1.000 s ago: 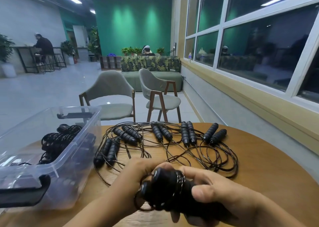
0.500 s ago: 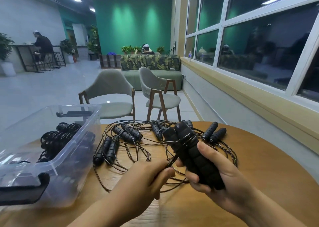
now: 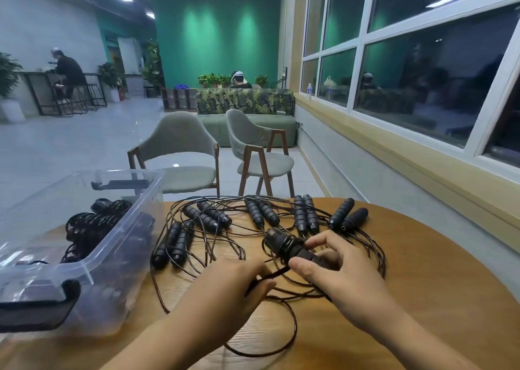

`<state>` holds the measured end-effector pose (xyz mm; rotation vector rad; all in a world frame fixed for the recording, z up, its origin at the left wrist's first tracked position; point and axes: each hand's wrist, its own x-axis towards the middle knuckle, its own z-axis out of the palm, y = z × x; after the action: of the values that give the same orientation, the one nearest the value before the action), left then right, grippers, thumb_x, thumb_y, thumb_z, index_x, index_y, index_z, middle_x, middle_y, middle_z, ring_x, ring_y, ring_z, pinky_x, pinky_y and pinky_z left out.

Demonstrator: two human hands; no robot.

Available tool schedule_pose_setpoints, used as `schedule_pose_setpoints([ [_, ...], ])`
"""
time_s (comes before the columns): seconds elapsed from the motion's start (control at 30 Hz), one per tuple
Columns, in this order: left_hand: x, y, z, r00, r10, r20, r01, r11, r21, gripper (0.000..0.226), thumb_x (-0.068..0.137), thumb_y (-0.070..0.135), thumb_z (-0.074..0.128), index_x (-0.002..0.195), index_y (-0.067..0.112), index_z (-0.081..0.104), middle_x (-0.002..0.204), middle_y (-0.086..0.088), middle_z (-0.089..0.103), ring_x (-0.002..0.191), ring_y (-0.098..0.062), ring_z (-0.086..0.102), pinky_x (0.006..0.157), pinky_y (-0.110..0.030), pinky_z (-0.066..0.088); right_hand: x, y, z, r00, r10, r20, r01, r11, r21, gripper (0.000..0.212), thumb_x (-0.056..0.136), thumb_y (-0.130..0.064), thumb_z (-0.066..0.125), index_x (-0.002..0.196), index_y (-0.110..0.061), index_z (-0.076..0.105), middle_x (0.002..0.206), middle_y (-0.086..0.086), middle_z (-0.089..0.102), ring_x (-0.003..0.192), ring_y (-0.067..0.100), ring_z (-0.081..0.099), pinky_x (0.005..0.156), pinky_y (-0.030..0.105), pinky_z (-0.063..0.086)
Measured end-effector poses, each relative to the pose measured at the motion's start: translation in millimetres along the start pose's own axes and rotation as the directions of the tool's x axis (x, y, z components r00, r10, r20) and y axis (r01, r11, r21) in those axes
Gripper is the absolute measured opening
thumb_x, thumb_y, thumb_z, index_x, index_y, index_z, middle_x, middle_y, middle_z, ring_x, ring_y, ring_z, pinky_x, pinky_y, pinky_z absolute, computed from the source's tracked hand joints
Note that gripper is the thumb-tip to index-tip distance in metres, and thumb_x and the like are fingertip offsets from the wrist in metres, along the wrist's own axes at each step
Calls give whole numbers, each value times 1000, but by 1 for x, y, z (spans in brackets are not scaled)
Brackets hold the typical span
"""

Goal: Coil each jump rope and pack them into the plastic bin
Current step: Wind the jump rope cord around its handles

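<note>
Jump rope handles sit low over the table centre, just in front of loose ropes. Foam grips look light, stiff and grippy. The thin cord looks springy and likely to unwind, so hold the handles and keep it taut. Right hand fingers curl round the handles; left hand pinches the cord beside them. Both forearms reach forward. Plastic bin on the left.

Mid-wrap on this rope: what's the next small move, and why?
Probably sweep the left hand, which pinches the cord, round for another turn over the handle pair in the right hand's grip. Only a few turns sit on the handles, and a long loop lies slack on the table, so it isn't ready for the plastic bin.
</note>
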<state>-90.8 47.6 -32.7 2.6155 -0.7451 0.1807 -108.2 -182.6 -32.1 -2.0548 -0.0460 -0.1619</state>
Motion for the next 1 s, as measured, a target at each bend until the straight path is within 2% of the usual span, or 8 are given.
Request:
schedule_pose_setpoints([
  [0.17, 0, 3, -3, 993, -39, 113, 9, 968, 252, 43, 100, 65, 47, 102, 26, 66, 88, 10, 65, 83, -13, 57, 76, -33, 52, -1, 2, 2, 998, 20, 56, -5, 967, -253, 35, 78, -65, 83, 100, -43, 68, 90, -12, 74, 83, 6, 68, 77, 31, 56],
  [0.27, 0, 6, -3, 977, -70, 201, 8, 955, 297, 47, 100, 66, 48, 104, 24, 69, 87, 6, 60, 87, -17, 59, 75, -32, 51, -1, 1, 2, 991, 67, 114, -17, 918, -397, 36, 79, -68, 81, 99, -42, 66, 91, -9, 72, 84, 10, 67, 75, 31, 55],
  [0.43, -1, -3, -4, 987, 86, 138, -123, 950, 288, 37, 99, 66, 50, 109, 32, 63, 100, 11, 67, 90, -9, 58, 71, -29, 46, 6, 3, -9, 938, 192, 287, -38, 883, -467, 39, 75, -69, 82, 100, -43, 68, 94, -7, 74, 87, 12, 70, 81, 35, 59],
  [0.63, -1, -11, -3, 961, 272, 43, -273, 962, 2, 32, 90, 67, 63, 93, 35, 67, 88, 19, 65, 82, 0, 59, 65, -15, 42, 10, 1, -23, 758, 277, 591, -121, 950, -289, 40, 78, -57, 90, 107, -34, 77, 106, 0, 79, 91, 18, 74, 91, 45, 63],
  [0.73, -1, -8, -11, 958, 282, 53, -262, 935, -239, 28, 81, 57, 81, 84, 31, 70, 80, 13, 67, 74, -6, 62, 62, -23, 49, 10, -1, -27, 637, 254, 728, -143, 967, -212, 40, 85, -48, 88, 115, -25, 75, 101, -2, 75, 86, 16, 67, 78, 35, 56],
  [0.8, -3, -6, -17, 960, 273, 65, -231, 900, -370, 29, 75, 52, 89, 76, 31, 69, 71, 7, 66, 64, -8, 59, 55, -23, 44, 10, -2, -29, 576, 206, 791, -160, 977, -137, 35, 91, -39, 85, 115, -18, 73, 94, -7, 72, 78, 12, 62, 68, 25, 47],
  [0.87, -4, -6, -20, 958, 281, 56, -230, 871, -434, 30, 74, 48, 91, 72, 30, 68, 66, 2, 62, 58, -5, 51, 52, -20, 37, 9, -1, -30, 523, 138, 841, -185, 982, -46, 27, 93, -30, 81, 114, -17, 71, 92, -7, 71, 75, 8, 62, 66, 20, 46],
  [1.0, -3, -6, -18, 952, 304, -40, -291, 856, -427, 27, 87, 53, 78, 78, 28, 71, 72, 8, 65, 66, -6, 59, 56, -24, 43, 9, 5, -30, 458, -6, 889, -281, 948, 152, 35, 88, -33, 82, 112, -14, 67, 91, 0, 66, 75, 24, 49, 64, 37, 27],
])
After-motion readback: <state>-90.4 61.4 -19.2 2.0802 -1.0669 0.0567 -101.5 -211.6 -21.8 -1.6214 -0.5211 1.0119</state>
